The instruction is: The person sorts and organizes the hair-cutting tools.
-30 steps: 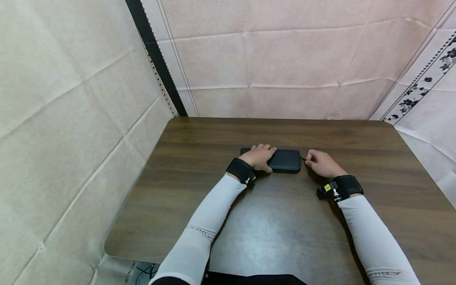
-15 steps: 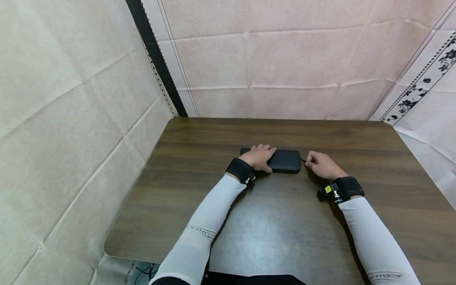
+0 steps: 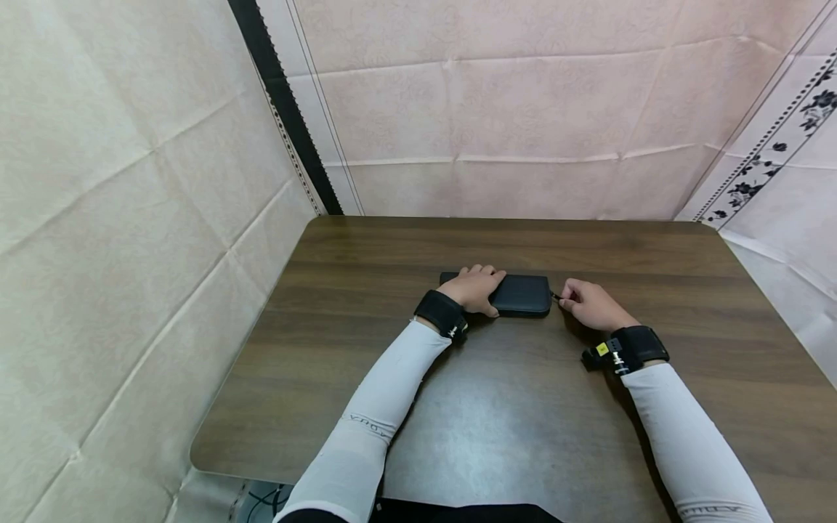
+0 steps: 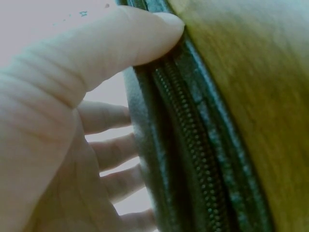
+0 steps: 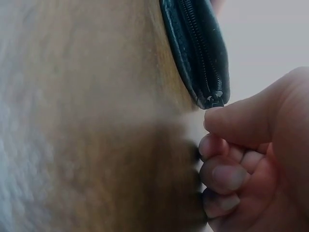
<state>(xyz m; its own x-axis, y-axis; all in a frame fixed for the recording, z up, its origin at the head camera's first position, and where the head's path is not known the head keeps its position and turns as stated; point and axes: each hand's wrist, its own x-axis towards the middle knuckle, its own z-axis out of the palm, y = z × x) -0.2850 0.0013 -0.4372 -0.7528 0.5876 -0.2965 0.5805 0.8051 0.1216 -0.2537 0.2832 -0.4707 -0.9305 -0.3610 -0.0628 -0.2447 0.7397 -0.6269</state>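
Note:
A dark zip-around wallet lies flat on the wooden table. My left hand holds its left part, with the fingers spread across the top and the thumb against the near edge. In the left wrist view the thumb presses on the zipped side, where zipper teeth run along the edge. Off the wallet's right end, my right hand pinches the small zipper pull between thumb and forefinger. The right wrist view shows the metal slider at the wallet's corner, right at the thumb tip; the pull is mostly hidden.
The brown table has rounded corners. Pale cloth hangs behind it and along the left side. Dark cables show below the near left edge. Both wrists wear black straps with small cameras.
Both hands and the wallet hold nearly the same places. My right hand has dipped very slightly toward me, still pinching the zipper pull.

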